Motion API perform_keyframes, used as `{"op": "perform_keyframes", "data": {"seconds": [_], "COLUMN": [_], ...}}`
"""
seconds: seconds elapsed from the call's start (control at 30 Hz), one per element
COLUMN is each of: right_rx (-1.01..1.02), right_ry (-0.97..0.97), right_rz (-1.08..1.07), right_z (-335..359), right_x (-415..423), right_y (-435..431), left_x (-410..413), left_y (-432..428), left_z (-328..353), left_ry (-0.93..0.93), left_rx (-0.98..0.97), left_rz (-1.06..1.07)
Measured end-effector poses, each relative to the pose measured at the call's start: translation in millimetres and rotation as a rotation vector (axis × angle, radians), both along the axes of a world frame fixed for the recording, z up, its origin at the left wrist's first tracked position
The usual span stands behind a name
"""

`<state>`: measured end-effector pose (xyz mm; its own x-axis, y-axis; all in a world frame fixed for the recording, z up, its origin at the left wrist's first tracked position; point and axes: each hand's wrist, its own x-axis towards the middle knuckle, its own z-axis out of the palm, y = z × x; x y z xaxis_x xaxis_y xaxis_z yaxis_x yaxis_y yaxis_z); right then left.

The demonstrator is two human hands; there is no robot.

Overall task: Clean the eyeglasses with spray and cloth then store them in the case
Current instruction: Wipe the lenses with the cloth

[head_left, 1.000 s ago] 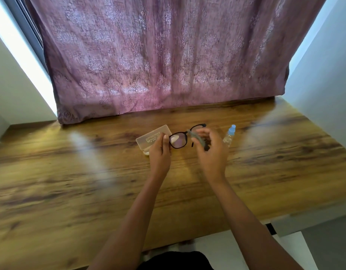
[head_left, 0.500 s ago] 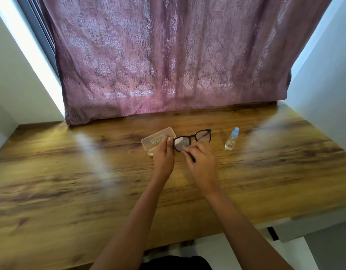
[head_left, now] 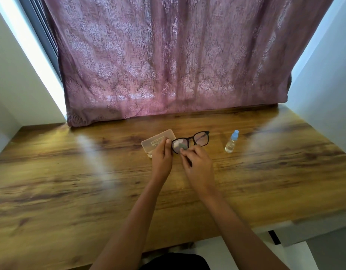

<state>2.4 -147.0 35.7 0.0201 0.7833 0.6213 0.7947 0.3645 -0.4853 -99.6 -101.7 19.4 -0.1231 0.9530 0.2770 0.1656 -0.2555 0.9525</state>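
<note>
My left hand (head_left: 162,162) grips the eyeglasses (head_left: 202,138) at the outer edge of their left lens, with the thumb and the curled fingers (head_left: 168,145) pinching the black frame and holding it up above the worktop (head_left: 70,182). My right hand (head_left: 199,168) is just beside it, its fingers bent round a small grey cloth (head_left: 182,147) and pressing it against that same lens, so the cloth sits between my fingertips and the glass. The other lens juts out past my right fingers, uncovered, and one temple arm shows faintly behind it. Just beyond my left fingers, and partly hidden by them, the pale translucent case (head_left: 156,142) lies flat on the worktop with its lid down; I cannot read the print on it. Off to the right of my right fingers, well apart from them, the little spray bottle (head_left: 231,142) stands upright with its light blue cap on and clear liquid inside. Farther beyond all my fingers, a mauve patterned curtain (head_left: 168,65) hangs down to the back edge of the worktop.
</note>
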Motion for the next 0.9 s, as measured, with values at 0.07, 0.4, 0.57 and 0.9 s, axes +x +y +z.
{"op": "perform_keyframes", "data": {"seconds": [0.07,0.4,0.57,0.9], "right_rx": [0.004,-0.023,-0.007,-0.028], "right_ry": [0.05,-0.035,0.017,0.043], "right_rz": [-0.025,0.068,0.031,0.05], "right_z": [1,7,4,14], "right_x": [8,-16,6,-9], "right_y": [6,6,4,12], "left_x": [0,2,-3,6], "left_y": [0,0,1,-3], "left_z": [0,1,5,9], "left_ry": [0.016,-0.062,-0.043,-0.01], "left_rx": [0.011,-0.009,-0.044,0.006], "left_rz": [-0.001,0.022,0.004,-0.038]}}
